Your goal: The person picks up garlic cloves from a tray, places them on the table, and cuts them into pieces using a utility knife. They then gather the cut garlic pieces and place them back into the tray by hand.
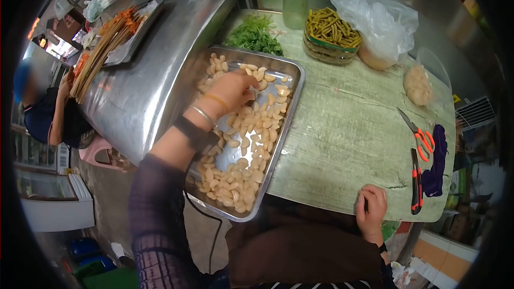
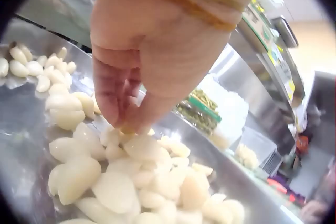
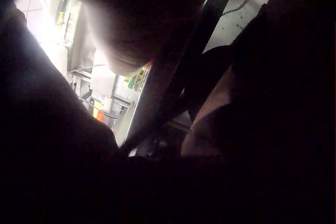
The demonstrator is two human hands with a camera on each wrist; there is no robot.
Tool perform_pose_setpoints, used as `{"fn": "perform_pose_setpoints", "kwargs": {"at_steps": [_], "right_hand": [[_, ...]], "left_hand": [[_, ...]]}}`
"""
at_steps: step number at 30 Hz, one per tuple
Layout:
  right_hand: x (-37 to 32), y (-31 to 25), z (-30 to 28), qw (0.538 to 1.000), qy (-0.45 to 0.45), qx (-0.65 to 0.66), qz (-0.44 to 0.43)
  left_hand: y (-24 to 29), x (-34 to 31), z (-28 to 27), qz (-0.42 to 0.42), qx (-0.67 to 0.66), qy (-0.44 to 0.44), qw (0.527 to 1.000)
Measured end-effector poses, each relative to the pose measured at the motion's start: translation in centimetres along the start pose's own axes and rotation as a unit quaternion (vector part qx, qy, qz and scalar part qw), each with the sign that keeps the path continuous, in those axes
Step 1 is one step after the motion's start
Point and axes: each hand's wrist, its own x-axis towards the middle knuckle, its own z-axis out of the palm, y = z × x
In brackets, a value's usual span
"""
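Observation:
A steel tray (image 1: 296, 77) full of peeled garlic cloves (image 1: 231, 186) lies along the left edge of the green table. My left hand (image 1: 227, 93) reaches down into its far half. In the left wrist view the thumb and fingertips of that hand (image 2: 157, 50) come together on a yellowish garlic clove (image 2: 127, 129), with more cloves heaped just beneath. On the table's front edge rests my right hand (image 1: 372, 208), fingers loosely curled and holding nothing. The right wrist view is mostly dark.
Leafy greens (image 1: 256, 33), a green jar (image 1: 295, 6), a bowl of cut green beans (image 1: 333, 28) and plastic bags (image 1: 377, 18) stand at the back. Scissors (image 1: 420, 138) and a red-and-black knife (image 1: 415, 182) lie right. Left, a person (image 1: 45, 109) is beside skewers (image 1: 107, 48).

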Motion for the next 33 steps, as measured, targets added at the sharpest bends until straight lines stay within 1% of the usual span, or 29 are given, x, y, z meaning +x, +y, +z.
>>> {"fn": "perform_pose_setpoints", "kwargs": {"at_steps": [3,6,7,8,9,10,11,13,14,16,17,18,21,22,24,25,26,29,32,33], "right_hand": [[-0.1,-0.1,-0.1,1.0,-0.001,0.004,0.005],[-0.1,-0.1,-0.1,1.0,-0.005,0.005,0.009],[-0.1,-0.1,-0.1,1.0,-0.005,0.005,0.007],[-0.1,0.0,-0.1,1.0,-0.004,0.005,0.006],[-0.1,0.0,0.0,1.0,-0.006,0.004,0.005],[-0.2,0.1,0.0,1.0,-0.008,0.003,0.005],[-0.2,0.2,-0.1,1.0,-0.009,0.001,0.004],[-0.2,0.2,-0.1,1.0,-0.008,0.002,0.001],[-0.2,0.2,0.0,1.0,-0.006,0.002,0.0],[0.0,0.0,0.0,1.0,-0.006,0.004,0.003],[-0.1,-0.1,-0.1,1.0,-0.006,0.003,0.006],[-0.1,-0.1,-0.1,1.0,-0.005,0.002,0.006],[0.0,-0.1,0.0,1.0,-0.004,0.002,0.004],[0.0,-0.1,0.0,1.0,-0.005,0.002,0.006],[0.0,-0.1,-0.1,1.0,-0.007,0.0,0.007],[0.0,-0.1,-0.1,1.0,-0.008,0.0,0.008],[0.0,-0.1,-0.1,1.0,-0.01,-0.001,0.009],[0.2,-0.1,-0.2,1.0,-0.013,-0.001,0.008],[0.1,0.0,-0.3,1.0,-0.013,0.004,0.008],[0.1,0.0,-0.3,1.0,-0.014,0.004,0.01]], "left_hand": [[-0.5,1.0,1.4,0.024,0.08,-0.062,0.995],[-0.2,1.7,0.7,-0.002,0.073,-0.113,0.991],[-0.1,1.5,0.1,-0.076,-0.05,-0.098,0.991],[0.2,1.2,-1.0,-0.149,-0.172,-0.081,0.97],[0.5,0.8,-2.0,-0.218,-0.291,-0.063,0.929],[0.9,0.1,-3.1,-0.212,-0.409,-0.026,0.887],[1.1,-0.6,-3.9,-0.233,-0.484,-0.013,0.843],[1.7,-2.1,-5.2,-0.271,-0.621,0.016,0.735],[2.5,-2.8,-5.3,-0.295,-0.619,0.022,0.728],[0.4,-4.2,-4.2,-0.288,-0.556,-0.045,0.779],[0.6,-4.4,-4.2,-0.282,-0.523,-0.08,0.8],[1.6,-4.3,-3.4,-0.307,-0.462,-0.051,0.831],[2.6,-2.9,-2.2,-0.245,-0.391,-0.057,0.886],[2.6,-2.1,-1.5,-0.215,-0.317,-0.034,0.923],[2.0,0.0,-0.1,-0.159,-0.132,-0.035,0.978],[2.0,0.9,0.7,-0.129,-0.038,-0.034,0.99],[4.5,1.9,-0.5,-0.206,-0.011,-0.085,0.975],[5.1,3.1,0.9,-0.204,0.052,-0.116,0.971],[5.1,3.6,1.6,-0.181,0.05,-0.121,0.975],[4.5,3.5,2.0,-0.183,0.032,-0.112,0.976]]}}
